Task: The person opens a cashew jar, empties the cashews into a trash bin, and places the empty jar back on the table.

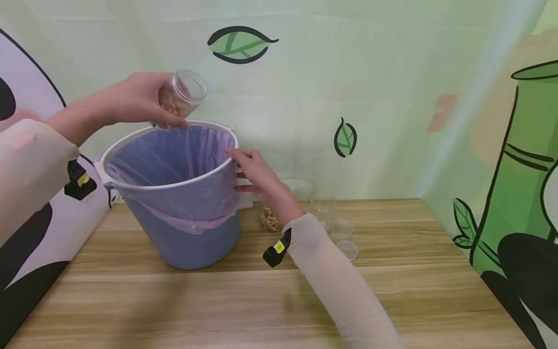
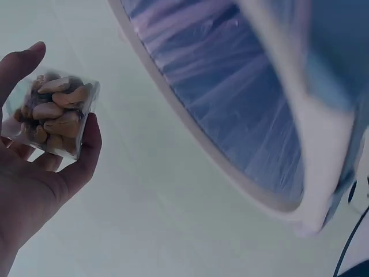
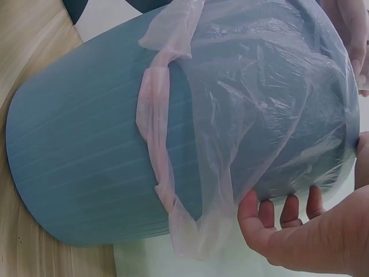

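Observation:
My left hand (image 1: 135, 99) holds a clear plastic jar (image 1: 190, 103) tilted above the back of the trash bin, its open mouth towards the upper right. Nuts that look like cashews (image 2: 55, 112) lie in the jar, between thumb and fingers in the left wrist view. Below it stands the blue trash bin (image 1: 196, 249) with a pale rim, lined with a thin translucent pinkish bag (image 1: 192, 224) folded over the outside. At the bin's right side, my right hand (image 1: 261, 177) grips the rim, thumb on top and fingers along the outer wall (image 3: 288, 213).
Behind my right forearm, another clear jar of nuts (image 1: 270, 220) stands on the wooden table (image 1: 392, 291). Beside it are a clear container (image 1: 322, 201) and clear round lids (image 1: 347, 250). A printed cloth backdrop (image 1: 383, 58) rises behind the table.

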`<state>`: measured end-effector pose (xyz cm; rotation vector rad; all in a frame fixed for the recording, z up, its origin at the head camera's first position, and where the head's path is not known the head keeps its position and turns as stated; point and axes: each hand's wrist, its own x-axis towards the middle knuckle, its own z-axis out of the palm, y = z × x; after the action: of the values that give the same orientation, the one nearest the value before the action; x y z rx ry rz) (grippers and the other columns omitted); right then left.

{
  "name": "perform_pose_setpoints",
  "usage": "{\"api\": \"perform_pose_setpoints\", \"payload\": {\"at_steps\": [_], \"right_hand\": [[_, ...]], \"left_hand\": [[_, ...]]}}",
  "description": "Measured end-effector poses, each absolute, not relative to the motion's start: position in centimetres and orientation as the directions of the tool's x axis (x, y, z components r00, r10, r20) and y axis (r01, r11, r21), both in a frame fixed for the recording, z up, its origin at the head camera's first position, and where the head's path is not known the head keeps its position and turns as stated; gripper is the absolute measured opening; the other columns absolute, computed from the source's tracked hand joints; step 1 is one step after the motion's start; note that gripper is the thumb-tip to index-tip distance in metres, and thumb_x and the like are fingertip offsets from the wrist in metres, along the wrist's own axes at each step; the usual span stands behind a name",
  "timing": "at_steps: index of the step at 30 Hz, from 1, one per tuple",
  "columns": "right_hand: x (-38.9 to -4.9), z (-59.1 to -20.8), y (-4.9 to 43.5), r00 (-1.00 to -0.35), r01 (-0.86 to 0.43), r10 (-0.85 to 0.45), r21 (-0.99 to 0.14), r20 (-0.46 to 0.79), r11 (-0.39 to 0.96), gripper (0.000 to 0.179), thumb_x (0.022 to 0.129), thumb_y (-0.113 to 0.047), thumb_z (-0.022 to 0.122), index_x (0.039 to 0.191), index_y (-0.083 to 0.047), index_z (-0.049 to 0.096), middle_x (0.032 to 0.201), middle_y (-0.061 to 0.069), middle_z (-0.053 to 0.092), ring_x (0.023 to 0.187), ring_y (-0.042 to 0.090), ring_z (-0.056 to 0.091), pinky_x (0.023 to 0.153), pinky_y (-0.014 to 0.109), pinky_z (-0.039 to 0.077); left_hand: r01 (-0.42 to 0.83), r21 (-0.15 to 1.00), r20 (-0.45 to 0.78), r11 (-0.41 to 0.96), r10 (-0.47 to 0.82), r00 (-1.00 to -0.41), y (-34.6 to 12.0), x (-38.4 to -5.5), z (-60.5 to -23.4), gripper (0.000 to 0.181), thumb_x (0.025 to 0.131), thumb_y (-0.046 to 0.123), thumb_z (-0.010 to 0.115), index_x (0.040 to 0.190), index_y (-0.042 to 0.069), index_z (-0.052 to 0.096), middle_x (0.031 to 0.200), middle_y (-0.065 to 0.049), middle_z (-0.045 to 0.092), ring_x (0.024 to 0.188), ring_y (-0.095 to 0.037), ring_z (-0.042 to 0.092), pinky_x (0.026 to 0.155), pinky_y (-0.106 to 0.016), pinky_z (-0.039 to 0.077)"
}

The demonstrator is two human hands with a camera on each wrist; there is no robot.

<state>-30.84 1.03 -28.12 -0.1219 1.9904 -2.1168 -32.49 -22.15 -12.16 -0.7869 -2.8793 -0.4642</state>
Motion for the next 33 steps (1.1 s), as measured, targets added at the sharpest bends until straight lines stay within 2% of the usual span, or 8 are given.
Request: {"api": "perform_pose_setpoints", "payload": {"at_steps": [4, 9, 12, 15, 22, 28, 30, 33], "right_hand": [[-31.2, -28.0, 1.2, -0.966, 0.137, -0.226, -0.99, -0.125, -0.036, 0.059, 0.096, -0.048, 0.064, 0.133, -0.007, 0.045, 0.139, 0.015, 0.049, 0.116, 0.033, 0.057, 0.091, 0.047, 0.056], [-31.4, -27.9, 1.2, -0.951, 0.19, -0.254, -0.981, -0.179, -0.022, 0.059, 0.095, -0.049, 0.066, 0.133, -0.006, 0.05, 0.121, 0.015, 0.054, 0.098, 0.029, 0.061, 0.089, 0.045, 0.057], [-31.5, -27.9, 1.3, -0.946, 0.209, -0.258, -0.978, -0.199, -0.013, 0.054, 0.094, -0.05, 0.067, 0.124, -0.007, 0.055, 0.111, 0.011, 0.056, 0.089, 0.026, 0.061, 0.088, 0.045, 0.057], [-31.6, -27.8, 1.6, -0.944, 0.208, -0.26, -0.978, -0.2, -0.004, 0.05, 0.094, -0.051, 0.067, 0.116, -0.008, 0.057, 0.107, 0.011, 0.055, 0.084, 0.024, 0.06, 0.085, 0.045, 0.059], [-31.9, -27.6, 1.5, -0.939, 0.219, -0.26, -0.974, -0.226, 0.054, 0.053, 0.093, -0.056, 0.065, 0.107, -0.004, 0.063, 0.105, 0.011, 0.06, 0.086, 0.026, 0.063, 0.077, 0.044, 0.061], [-32.1, -27.5, 2.1, -0.936, 0.209, -0.262, -0.97, -0.236, 0.127, 0.056, 0.092, -0.062, 0.062, 0.078, -0.009, 0.05, 0.082, 0.002, 0.052, 0.07, 0.019, 0.055, 0.068, 0.035, 0.055], [-32.2, -27.6, 2.4, -0.94, 0.195, -0.257, -0.972, -0.224, 0.134, 0.056, 0.092, -0.062, 0.062, 0.074, -0.011, 0.048, 0.079, 0.001, 0.052, 0.068, 0.018, 0.055, 0.07, 0.036, 0.054], [-32.2, -27.7, 2.7, -0.946, 0.183, -0.25, -0.978, -0.204, 0.104, 0.052, 0.092, -0.059, 0.065, 0.077, -0.01, 0.055, 0.081, 0.002, 0.058, 0.075, 0.021, 0.063, 0.082, 0.044, 0.058]], "left_hand": [[0.533, 0.178, 0.208, 0.827, 0.497, -0.842, -22.3, -33.4, -11.2, 0.067, 0.08, 0.027, 0.087, 0.132, 0.004, 0.053, 0.113, -0.02, 0.063, 0.094, -0.03, 0.06, 0.06, -0.025, 0.053], [0.527, 0.142, 0.194, 0.838, 0.498, -0.845, -22.1, -33.8, -10.9, 0.067, 0.082, 0.029, 0.086, 0.133, 0.002, 0.052, 0.114, -0.021, 0.062, 0.095, -0.031, 0.06, 0.061, -0.026, 0.053], [0.529, 0.113, 0.186, 0.841, 0.505, -0.843, -21.9, -34.1, -10.8, 0.067, 0.082, 0.03, 0.086, 0.132, 0.001, 0.052, 0.114, -0.022, 0.062, 0.096, -0.032, 0.059, 0.066, -0.029, 0.051], [0.53, 0.089, 0.181, 0.843, 0.509, -0.841, -21.8, -34.6, -10.7, 0.066, 0.082, 0.031, 0.086, 0.13, 0.0, 0.052, 0.113, -0.022, 0.063, 0.097, -0.032, 0.059, 0.069, -0.033, 0.049], [0.51, 0.047, 0.142, 0.859, 0.499, -0.855, -22.0, -35.3, -10.4, 0.069, 0.083, 0.031, 0.085, 0.131, -0.004, 0.049, 0.116, -0.025, 0.061, 0.102, -0.036, 0.057, 0.079, -0.043, 0.048], [0.504, 0.032, 0.115, 0.863, 0.498, -0.859, -21.7, -35.5, -10.4, 0.067, 0.084, 0.035, 0.084, 0.128, -0.002, 0.05, 0.114, -0.022, 0.061, 0.101, -0.034, 0.055, 0.075, -0.039, 0.047], [0.514, 0.033, 0.113, 0.857, 0.508, -0.854, -21.5, -35.5, -10.5, 0.065, 0.084, 0.035, 0.084, 0.127, -0.002, 0.051, 0.113, -0.021, 0.061, 0.1, -0.033, 0.055, 0.074, -0.038, 0.046], [0.524, 0.038, 0.105, 0.851, 0.518, -0.849, -21.3, -35.6, -10.6, 0.064, 0.084, 0.034, 0.084, 0.126, -0.001, 0.052, 0.111, -0.021, 0.062, 0.099, -0.032, 0.056, 0.074, -0.038, 0.047]]}}
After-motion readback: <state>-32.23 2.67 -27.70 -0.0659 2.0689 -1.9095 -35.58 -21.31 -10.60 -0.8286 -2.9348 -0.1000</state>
